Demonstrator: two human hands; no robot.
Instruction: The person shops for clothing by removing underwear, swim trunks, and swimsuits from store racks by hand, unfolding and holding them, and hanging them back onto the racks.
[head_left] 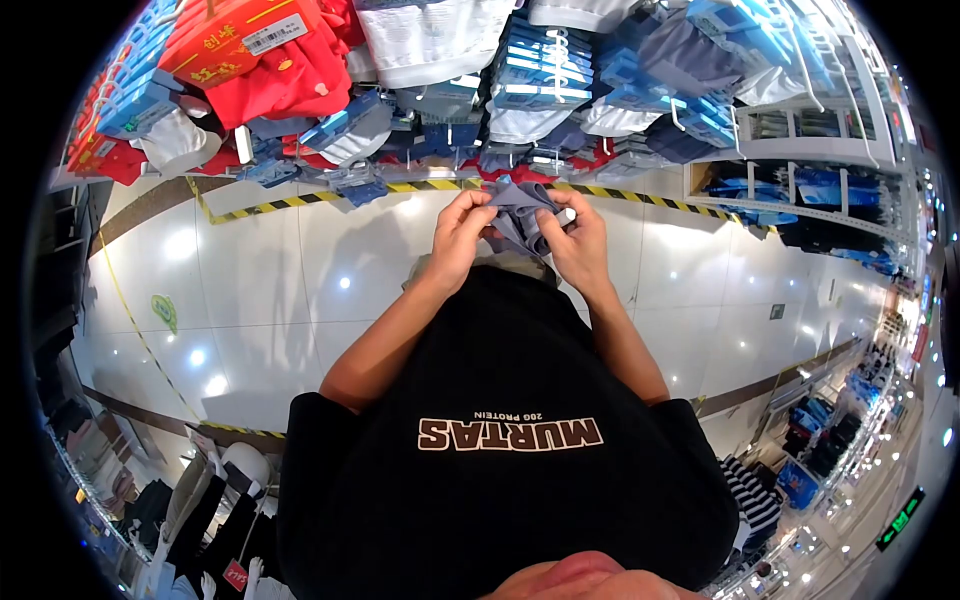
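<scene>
A crumpled grey cloth item (pixel 520 215) is held between both hands in front of the black shirt. My left hand (pixel 463 232) has its fingers closed on the item's left side. On the right side, my right hand (pixel 578 243) grips the same cloth, its thumb pressed on top. A small white piece (pixel 567 216) shows by the right fingers; what it belongs to cannot be made out. The folds hide some of the fingertips.
Packaged garments hang on racks ahead, with a red package (pixel 235 40) at upper left and blue-and-white packs (pixel 540 75) at centre. Yellow-black tape (pixel 290 201) runs along the tiled floor below them. Shelves (pixel 840 190) stand at right, mannequins at lower left.
</scene>
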